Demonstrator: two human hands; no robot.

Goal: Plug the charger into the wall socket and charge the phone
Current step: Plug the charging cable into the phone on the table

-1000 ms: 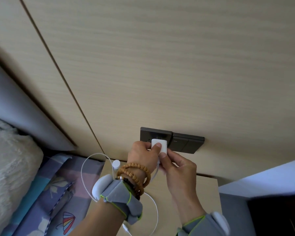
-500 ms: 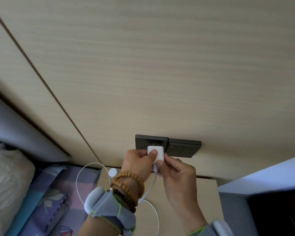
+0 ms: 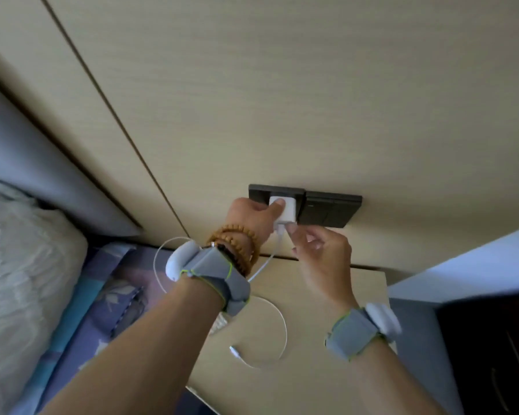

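Observation:
A white charger (image 3: 286, 211) sits against the dark wall socket (image 3: 261, 193) on the wood-panelled wall. My left hand (image 3: 252, 215) grips the charger, thumb pressed on its front. My right hand (image 3: 319, 253) is just below it, fingertips pinching the cable plug at the charger's underside. The white cable (image 3: 277, 339) hangs down and loops over the bedside table (image 3: 336, 295), its free end (image 3: 234, 351) lying on the tabletop. No phone is visible.
A dark switch plate (image 3: 331, 209) adjoins the socket on the right. A bed with a white pillow (image 3: 21, 265) and patterned blue sheet (image 3: 108, 289) lies to the left. A dark cabinet (image 3: 492, 354) stands at the right.
The charger has gone up against the socket with my left hand on it. My right hand slid from the charger's side down to the cable plug beneath it. The camera has drawn closer.

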